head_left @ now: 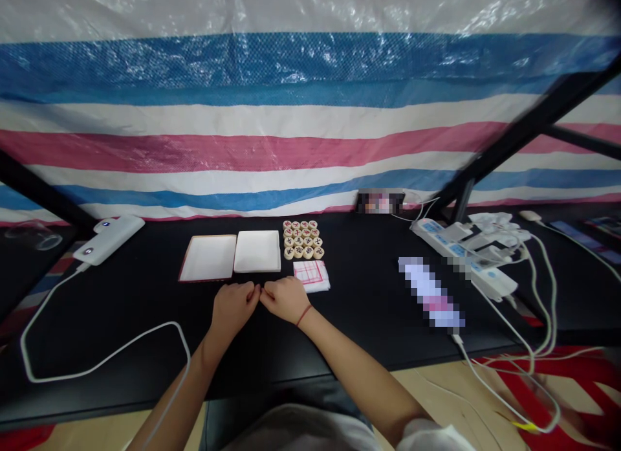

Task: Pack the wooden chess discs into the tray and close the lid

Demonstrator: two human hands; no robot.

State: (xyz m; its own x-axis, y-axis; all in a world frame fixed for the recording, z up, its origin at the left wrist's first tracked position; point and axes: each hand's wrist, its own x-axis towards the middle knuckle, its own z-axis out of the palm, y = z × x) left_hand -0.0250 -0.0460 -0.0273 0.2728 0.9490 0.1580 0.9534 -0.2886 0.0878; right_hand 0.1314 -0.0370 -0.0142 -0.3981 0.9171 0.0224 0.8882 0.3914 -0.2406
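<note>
My left hand (235, 306) is closed in a loose fist on the black table, just in front of the box parts. Beside it, thumb side to thumb side, my right hand (286, 299) is curled shut too, with a thin red cord on its wrist. Neither shows anything in its fingers. Behind them lie a shallow box lid (209, 258) with a dark red rim and a white box tray (257, 252), both with bare insides. Round Chinese chess pieces (303, 239) stand in rows to the right. A folded white sheet with red lines (313, 275) lies nearest my right hand.
A white power bank (110, 239) with a looping cable is at the left. On the right lie a blurred phone (429, 292), a power strip (463, 258) and tangled cables. Another device (380, 201) leans against the striped sheet (272, 147) behind the table.
</note>
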